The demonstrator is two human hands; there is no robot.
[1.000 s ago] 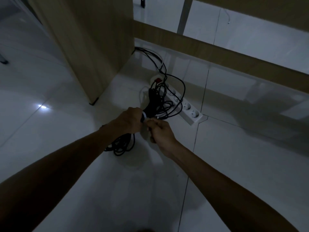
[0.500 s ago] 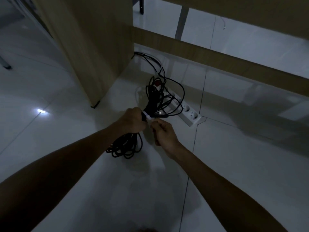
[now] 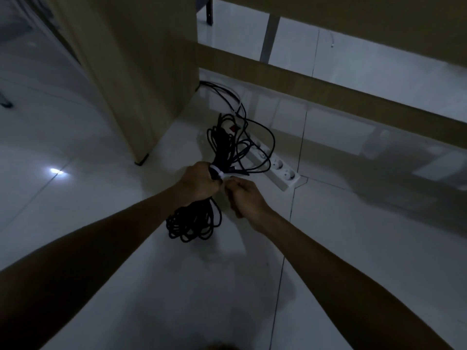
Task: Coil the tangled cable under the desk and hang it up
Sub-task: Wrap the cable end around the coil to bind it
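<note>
A black cable [image 3: 194, 221] is gathered into a coil of several loops, held above the white floor. My left hand [image 3: 198, 184] grips the coil round its middle. A white tie [image 3: 217, 172] is wrapped round the bundle just above that hand. My right hand [image 3: 243, 195] pinches the tie's free end right beside the left hand. Loose black strands [image 3: 262, 140] run from the bundle back toward the desk corner.
A white power strip [image 3: 283, 170] with a red switch lies on the floor behind the bundle. The wooden desk side panel [image 3: 131, 72] stands at left and a wooden crossbar [image 3: 328, 92] runs behind. Tiled floor [image 3: 379, 236] spreads to the right.
The lower loops of the coil hang out further below my left hand. Both hands stay together at the white tie, shifted slightly.
</note>
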